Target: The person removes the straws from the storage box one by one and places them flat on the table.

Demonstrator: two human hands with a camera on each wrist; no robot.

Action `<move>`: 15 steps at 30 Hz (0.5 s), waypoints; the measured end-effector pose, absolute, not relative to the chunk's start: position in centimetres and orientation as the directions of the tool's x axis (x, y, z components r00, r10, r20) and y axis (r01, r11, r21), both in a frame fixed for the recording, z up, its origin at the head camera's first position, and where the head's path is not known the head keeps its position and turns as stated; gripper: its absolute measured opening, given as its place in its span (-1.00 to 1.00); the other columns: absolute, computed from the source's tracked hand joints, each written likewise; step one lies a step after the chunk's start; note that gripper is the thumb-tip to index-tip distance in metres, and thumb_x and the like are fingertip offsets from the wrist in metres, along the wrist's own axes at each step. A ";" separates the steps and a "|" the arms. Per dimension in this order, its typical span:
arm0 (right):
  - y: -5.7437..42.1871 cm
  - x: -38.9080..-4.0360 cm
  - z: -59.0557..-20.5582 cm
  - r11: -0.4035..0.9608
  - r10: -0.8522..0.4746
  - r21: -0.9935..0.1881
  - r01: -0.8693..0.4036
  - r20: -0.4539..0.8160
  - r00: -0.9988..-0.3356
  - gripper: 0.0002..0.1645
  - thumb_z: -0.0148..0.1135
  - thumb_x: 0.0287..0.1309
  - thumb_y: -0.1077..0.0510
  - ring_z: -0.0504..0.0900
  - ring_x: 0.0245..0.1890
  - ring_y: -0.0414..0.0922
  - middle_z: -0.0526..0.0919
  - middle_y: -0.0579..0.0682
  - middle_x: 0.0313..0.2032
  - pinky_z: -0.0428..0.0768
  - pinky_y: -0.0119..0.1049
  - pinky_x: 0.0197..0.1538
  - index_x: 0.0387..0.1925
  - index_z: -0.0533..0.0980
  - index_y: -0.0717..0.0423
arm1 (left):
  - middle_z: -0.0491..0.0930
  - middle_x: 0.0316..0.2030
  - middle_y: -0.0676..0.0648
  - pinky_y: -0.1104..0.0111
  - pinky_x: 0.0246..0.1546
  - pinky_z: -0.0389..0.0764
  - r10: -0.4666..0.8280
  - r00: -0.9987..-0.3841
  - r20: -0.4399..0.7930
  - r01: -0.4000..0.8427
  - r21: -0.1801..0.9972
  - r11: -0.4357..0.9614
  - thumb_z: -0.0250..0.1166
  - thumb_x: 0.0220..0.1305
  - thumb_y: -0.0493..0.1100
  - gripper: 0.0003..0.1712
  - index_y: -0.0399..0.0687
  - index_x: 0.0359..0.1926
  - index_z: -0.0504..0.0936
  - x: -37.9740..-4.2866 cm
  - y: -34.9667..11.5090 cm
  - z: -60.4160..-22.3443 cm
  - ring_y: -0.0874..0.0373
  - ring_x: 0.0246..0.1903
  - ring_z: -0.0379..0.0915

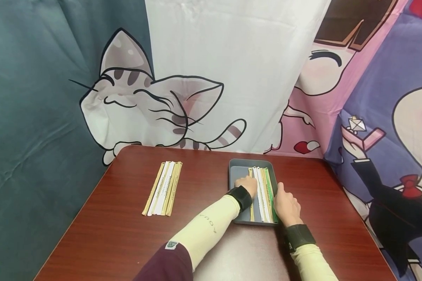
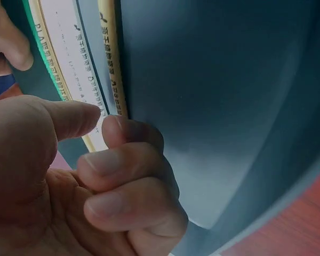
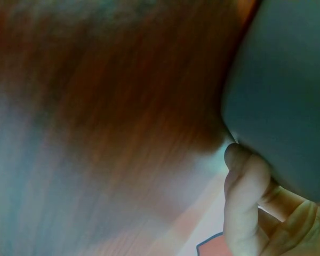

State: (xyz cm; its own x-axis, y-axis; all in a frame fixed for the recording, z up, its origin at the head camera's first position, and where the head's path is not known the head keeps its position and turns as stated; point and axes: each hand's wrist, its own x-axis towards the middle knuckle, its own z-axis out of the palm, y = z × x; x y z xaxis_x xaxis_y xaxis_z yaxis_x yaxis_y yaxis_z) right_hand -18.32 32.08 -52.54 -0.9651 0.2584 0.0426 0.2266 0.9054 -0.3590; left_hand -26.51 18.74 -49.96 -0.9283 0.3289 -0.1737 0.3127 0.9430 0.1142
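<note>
A grey tray on the table holds several paper-wrapped straws, yellow, white and green, side by side along its right side. My left hand reaches down into the tray with its fingers curled. In the left wrist view, thumb and index fingertips almost meet beside the leftmost yellow straw; the index fingertip covers part of it, and I cannot tell whether it is pinched. My right hand grips the tray's right wall, thumb at the rim, and some fingers show against the tray's outside in the right wrist view.
More wrapped straws, yellow and white, lie in a flat row on the left of the brown table. Behind the table's far edge hangs a cloth printed with a cat and cartoon figures.
</note>
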 end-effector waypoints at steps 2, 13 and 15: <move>32.0 -18.3 -52.6 0.906 0.260 -0.357 0.227 0.047 -0.965 -0.82 0.00 0.40 0.22 0.57 -0.54 0.21 0.54 0.22 -0.51 0.45 0.08 -0.53 -0.05 0.24 0.12 | 0.75 -0.08 0.02 0.14 -0.31 0.65 0.332 -0.927 -0.176 0.316 0.113 0.942 0.29 0.37 -0.08 -0.79 0.16 -0.05 0.79 -26.4 18.8 -50.2 0.07 -0.17 0.69; 32.0 -18.2 -52.6 0.903 0.266 -0.358 0.237 0.034 -0.963 -0.84 -0.01 0.40 0.22 0.56 -0.55 0.19 0.53 0.21 -0.53 0.44 0.07 -0.52 -0.06 0.24 0.11 | 0.77 -0.14 0.01 0.14 -0.35 0.65 0.321 -0.928 -0.188 0.307 0.101 0.946 0.26 0.41 -0.09 -0.80 0.13 -0.09 0.81 -25.9 19.1 -50.6 0.06 -0.21 0.70; 32.1 -18.3 -52.5 0.902 0.268 -0.360 0.239 0.032 -0.963 -0.83 -0.01 0.40 0.22 0.56 -0.55 0.19 0.53 0.21 -0.52 0.44 0.06 -0.53 -0.05 0.24 0.11 | 0.77 -0.12 0.01 0.13 -0.33 0.66 0.322 -0.928 -0.188 0.307 0.104 0.946 0.27 0.41 -0.09 -0.79 0.13 -0.07 0.81 -25.9 19.1 -50.6 0.06 -0.19 0.70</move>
